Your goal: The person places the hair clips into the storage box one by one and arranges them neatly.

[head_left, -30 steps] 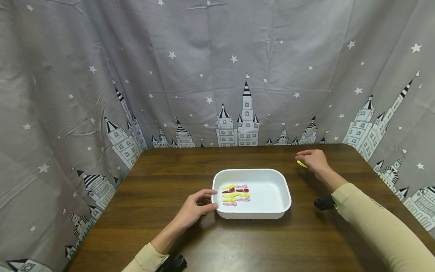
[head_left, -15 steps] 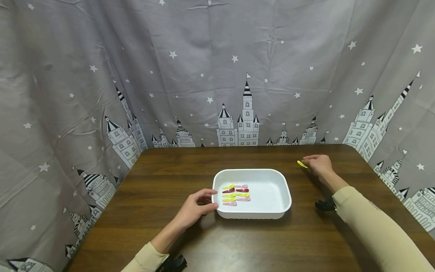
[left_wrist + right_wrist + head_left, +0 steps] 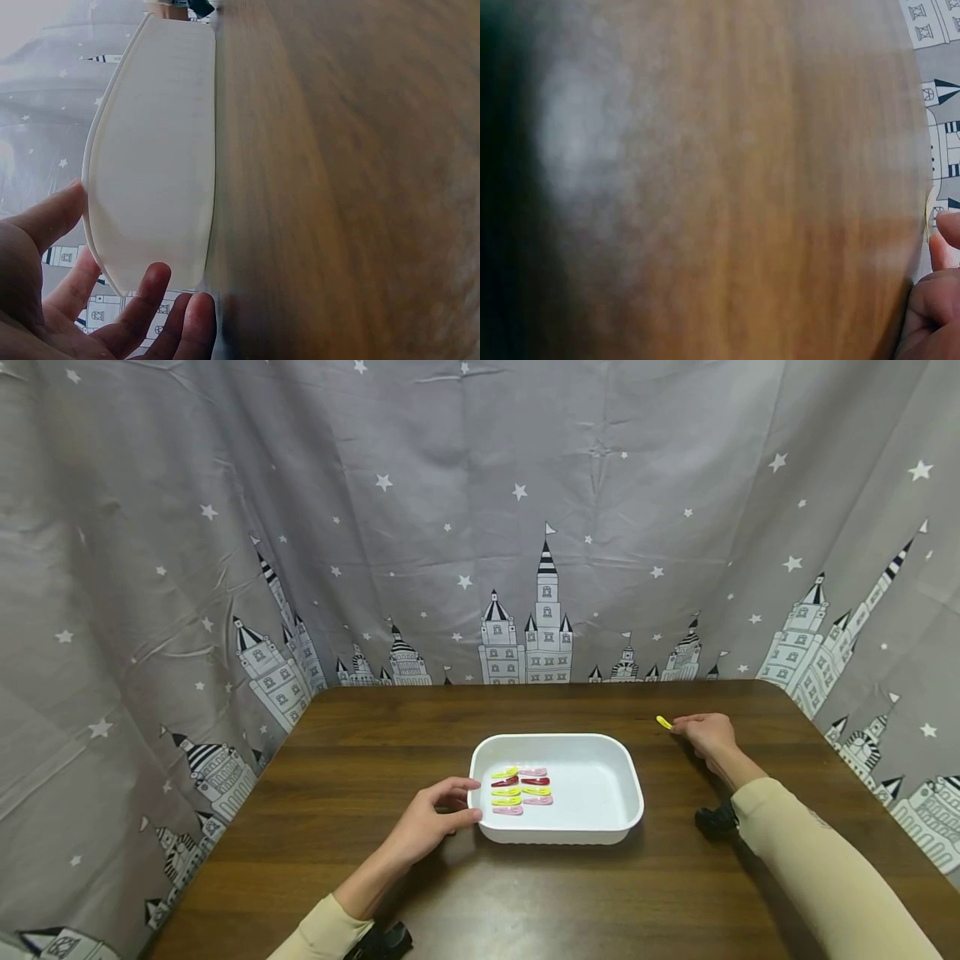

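Two columns of snap hair clips [image 3: 506, 801] in yellow, red and pink lie in the left half of a white tray [image 3: 600, 789]. At the tray's left end my left hand [image 3: 431, 818] holds the near-left corner, thumb and fingertips on the rim. The left wrist view has the thumb [image 3: 56, 214] against the rim and other fingers along the outer wall. Beyond the tray's right side, my right hand [image 3: 708, 735] pinches a yellow hair clip [image 3: 663, 722], which points leftward from the fingertips. Only a thin edge of that clip shows in the right wrist view.
A brown wooden table [image 3: 360, 743] carries the tray. Behind and beside it hangs a grey curtain [image 3: 420, 527] with stars and castles. A black wrist device [image 3: 716, 818] sits under the right forearm, and another [image 3: 382, 939] by the left wrist.
My right hand has shifted slightly right and down, so its fingertips now hold the right end of the yellow hair clip and more of the hand sits beside it. Left hand and tray stay put.
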Demonstrator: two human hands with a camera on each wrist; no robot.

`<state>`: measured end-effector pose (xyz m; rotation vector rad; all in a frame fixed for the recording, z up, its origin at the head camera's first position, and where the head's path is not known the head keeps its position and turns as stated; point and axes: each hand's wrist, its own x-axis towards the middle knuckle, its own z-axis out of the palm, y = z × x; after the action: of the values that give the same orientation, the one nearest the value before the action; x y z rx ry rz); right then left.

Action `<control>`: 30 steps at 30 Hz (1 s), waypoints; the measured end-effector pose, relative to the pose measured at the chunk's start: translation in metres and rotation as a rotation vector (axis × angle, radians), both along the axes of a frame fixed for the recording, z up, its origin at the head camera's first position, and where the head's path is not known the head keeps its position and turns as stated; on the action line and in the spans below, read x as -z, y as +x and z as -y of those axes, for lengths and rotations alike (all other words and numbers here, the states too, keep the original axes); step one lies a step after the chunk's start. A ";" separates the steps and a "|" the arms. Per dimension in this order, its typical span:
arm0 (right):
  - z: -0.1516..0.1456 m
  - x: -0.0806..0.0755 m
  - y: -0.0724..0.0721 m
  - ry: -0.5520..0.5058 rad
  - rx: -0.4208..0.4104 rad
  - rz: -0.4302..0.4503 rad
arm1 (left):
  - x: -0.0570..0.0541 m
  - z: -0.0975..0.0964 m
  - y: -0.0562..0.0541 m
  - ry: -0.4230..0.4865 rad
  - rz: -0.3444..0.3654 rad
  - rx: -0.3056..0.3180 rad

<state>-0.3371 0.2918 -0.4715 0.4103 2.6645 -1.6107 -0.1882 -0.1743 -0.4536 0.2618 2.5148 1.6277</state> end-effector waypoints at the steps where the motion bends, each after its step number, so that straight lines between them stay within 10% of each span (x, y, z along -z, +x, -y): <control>1: 0.000 0.000 0.000 0.006 -0.002 0.003 | 0.000 0.000 0.000 -0.001 0.000 0.000; 30: -0.011 0.002 -0.010 -0.032 -0.094 0.028 | -0.002 0.000 0.000 0.016 0.011 -0.005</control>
<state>-0.3467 0.3026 -0.4738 0.2999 2.5920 -1.6066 -0.1878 -0.1741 -0.4521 0.2473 2.4973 1.6471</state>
